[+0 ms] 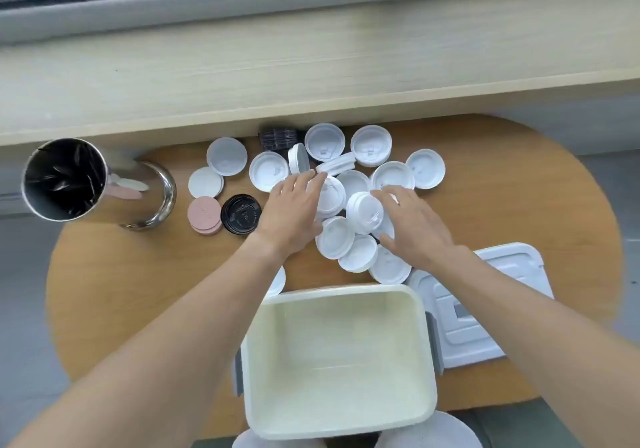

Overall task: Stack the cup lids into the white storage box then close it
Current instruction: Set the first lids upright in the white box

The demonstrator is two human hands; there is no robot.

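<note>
Several white cup lids lie scattered in a loose pile on the round wooden table, some upside down. My left hand rests flat on the pile's left side, fingers spread over a lid. My right hand lies on the pile's right side, fingers apart beside a raised lid. The white storage box stands open with nothing in it at the near edge. Its white cover lies flat to the right of the box.
A black lid, a pink lid stack and two white lids sit left of the pile. A steel bin lined with a black bag stands far left. A dark lid stack lies by the pale wooden ledge.
</note>
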